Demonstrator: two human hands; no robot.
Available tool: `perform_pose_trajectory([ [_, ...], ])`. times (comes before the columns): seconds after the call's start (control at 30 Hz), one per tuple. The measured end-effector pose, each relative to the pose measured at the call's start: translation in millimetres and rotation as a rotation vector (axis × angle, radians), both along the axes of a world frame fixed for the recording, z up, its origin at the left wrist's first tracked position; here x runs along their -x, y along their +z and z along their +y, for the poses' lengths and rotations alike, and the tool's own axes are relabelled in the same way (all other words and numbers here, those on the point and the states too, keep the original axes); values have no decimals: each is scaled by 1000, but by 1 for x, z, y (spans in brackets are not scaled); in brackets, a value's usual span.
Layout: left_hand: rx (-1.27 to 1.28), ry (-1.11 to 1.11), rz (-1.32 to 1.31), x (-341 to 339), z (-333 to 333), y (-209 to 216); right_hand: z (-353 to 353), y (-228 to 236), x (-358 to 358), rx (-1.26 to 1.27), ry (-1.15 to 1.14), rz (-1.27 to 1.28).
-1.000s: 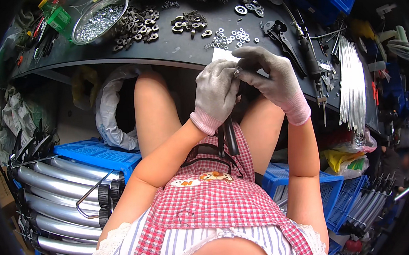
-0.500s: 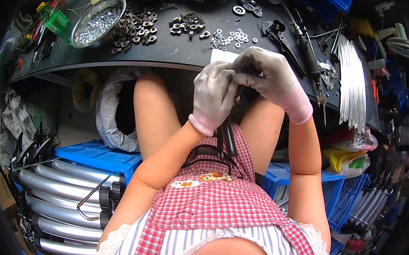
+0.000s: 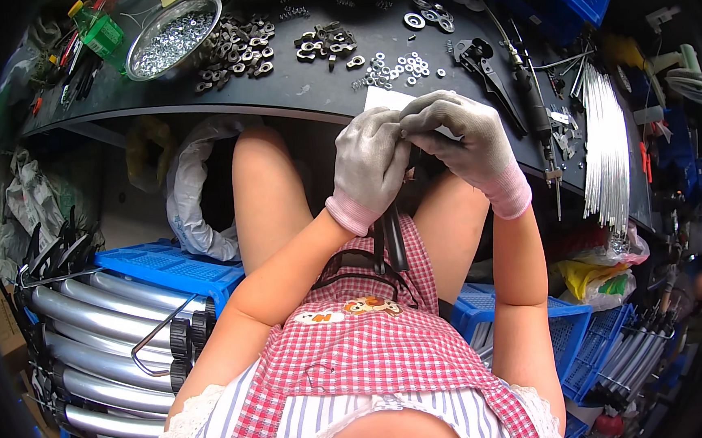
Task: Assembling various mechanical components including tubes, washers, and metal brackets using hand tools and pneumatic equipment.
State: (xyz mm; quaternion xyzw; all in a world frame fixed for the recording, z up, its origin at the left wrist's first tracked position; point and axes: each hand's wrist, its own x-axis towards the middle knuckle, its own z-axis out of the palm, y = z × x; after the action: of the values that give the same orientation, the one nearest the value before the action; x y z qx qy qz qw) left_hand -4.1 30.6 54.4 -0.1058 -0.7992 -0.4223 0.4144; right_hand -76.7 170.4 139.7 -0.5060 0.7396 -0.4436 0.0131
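My left hand, in a grey-coated glove with a pink cuff, is closed around the top of a black part with two long bars. Those bars slope down from under the fingers to my lap; the upper end is hidden. My right hand, gloved alike, meets the left at the fingertips. Its thumb and index finger are pinched there, and whatever lies between them is too small or covered to make out. Just beyond both hands, a white sheet lies at the bench's near edge.
On the dark bench are a metal bowl of small hardware, dark metal clips, pale washers, a black lever and a power driver. Thin silver rods lie right. Curved metal tubes fill a left-hand crate.
My right wrist has shifted slightly left and its fingers have dipped, narrowing the gap between thumb and index finger. The left hand stays nearly in place.
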Motion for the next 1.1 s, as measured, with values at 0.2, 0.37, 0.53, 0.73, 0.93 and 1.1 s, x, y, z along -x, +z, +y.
perform_pose_trajectory([
  [0.2, 9, 22, -47, -3, -1, -2, -5, 1, -5, 34, -70, -364],
  [0.37, 6, 15, -58, -1, 1, -4, -1, 8, 3, -82, -32, -417],
  [0.53, 11, 22, -38, 0, 0, -5, -3, 18, 6, -162, -19, -315],
  [0.73, 16, 25, -32, -2, 1, -1, -4, 14, 21, -172, 121, -269],
  [0.93, 12, 41, -36, -2, 3, -2, -4, 18, 35, -227, 227, -300],
  [1.1, 26, 35, -49, -3, 1, -3, -7, 26, 33, -272, 214, -277],
])
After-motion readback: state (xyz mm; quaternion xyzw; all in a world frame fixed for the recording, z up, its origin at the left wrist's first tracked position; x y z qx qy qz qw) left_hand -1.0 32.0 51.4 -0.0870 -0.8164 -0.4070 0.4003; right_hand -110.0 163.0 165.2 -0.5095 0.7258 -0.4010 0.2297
